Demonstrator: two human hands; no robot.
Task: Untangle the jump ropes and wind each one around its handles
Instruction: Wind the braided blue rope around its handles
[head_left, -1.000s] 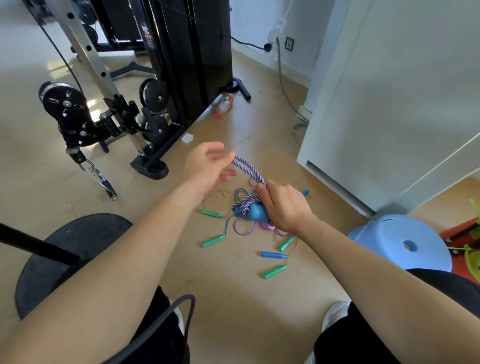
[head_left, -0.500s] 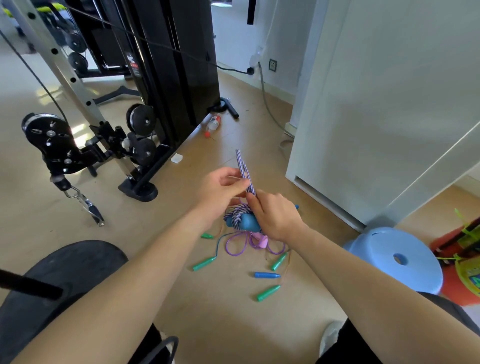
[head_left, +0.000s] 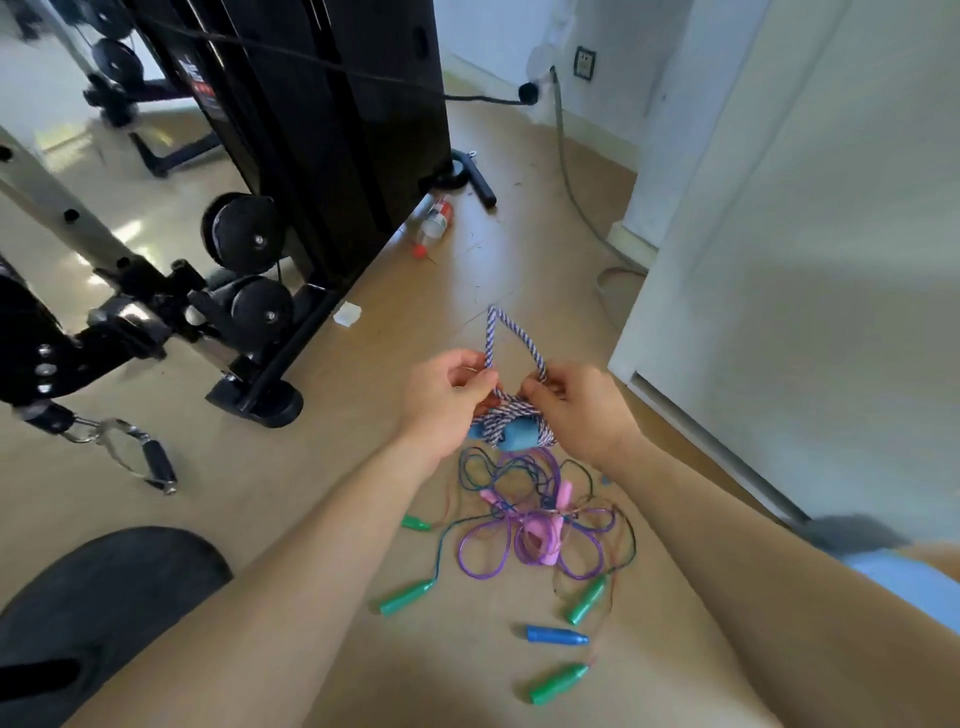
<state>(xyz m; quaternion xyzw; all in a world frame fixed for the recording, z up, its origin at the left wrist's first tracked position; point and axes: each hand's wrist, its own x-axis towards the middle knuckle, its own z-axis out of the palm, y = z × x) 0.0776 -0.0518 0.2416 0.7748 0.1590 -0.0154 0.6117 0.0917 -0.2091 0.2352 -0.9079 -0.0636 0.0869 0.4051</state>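
Observation:
A purple-and-white braided jump rope (head_left: 511, 415) is wound around light blue handles (head_left: 519, 435), held in the air between my hands. A short loop of it (head_left: 493, 325) sticks up above them. My left hand (head_left: 447, 389) pinches one side of that loop, and my right hand (head_left: 576, 405) pinches the other side, next to the bundle. Below on the floor lies a tangle of thin ropes (head_left: 535, 514): a purple one with pink handles (head_left: 540, 535), and dark cords with green handles (head_left: 408, 597) and a blue handle (head_left: 556, 635).
A black weight machine (head_left: 311, 156) with pulleys and a hanging strap handle (head_left: 156, 465) stands to the left. A white cabinet (head_left: 779, 260) fills the right. A small bottle (head_left: 436, 223) and a cable (head_left: 576, 197) lie on the wooden floor; a blue stool (head_left: 914, 582) is at right.
My hands moved apart, spreading the rope's free end into an upright loop between them. The view tilted down, showing more of the tangle on the floor.

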